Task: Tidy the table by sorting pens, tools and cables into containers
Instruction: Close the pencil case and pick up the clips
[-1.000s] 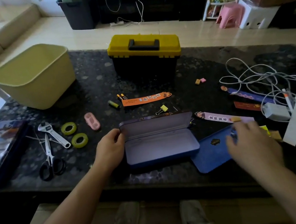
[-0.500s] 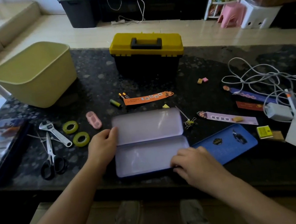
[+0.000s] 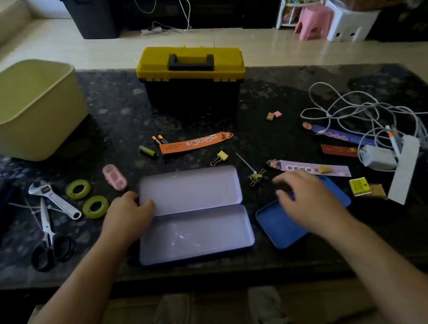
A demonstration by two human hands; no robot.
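Showing the worktop [image 3: 121, 115] with sorting judged scarcely begun. At far left a bin [image 3: 33, 128] is set. Scissors [image 3: 48, 238] and a wrench [image 3: 53, 199] are laid just beside each other, with tape rolls [image 3: 78, 189] to their right.

The left hand [image 3: 128, 214] is clamped on the left end of the tin [image 3: 195, 235], with the thumb on the lid's inner face and the fingers bent behind it. The tin is laid fully open and flat at front centre. Behind it the toolbox [image 3: 191, 81] is shut.

The right hand [image 3: 305, 197] is held above a blue tray [image 3: 273, 225] with fingers apart and loosely bent. It is blurred, and nothing is seen gripped. At far right, cables [image 3: 367, 109] are tangled over a power strip [image 3: 404, 168].

Hazards, as judged:
- **Tin:** it may be slid, or its lid swung shut, if the left grip is loosened while items are dropped in.
- **Tray:** it is placed near the front edge and may be knocked off by the right wrist. The clip [image 3: 220, 157] and other small pieces nearby may be swept aside.
- **Cables:** if one is pulled alone, the strip may be dragged across the worktop.
- **Tools:** they cannot be stowed until the toolbox is unlatched.
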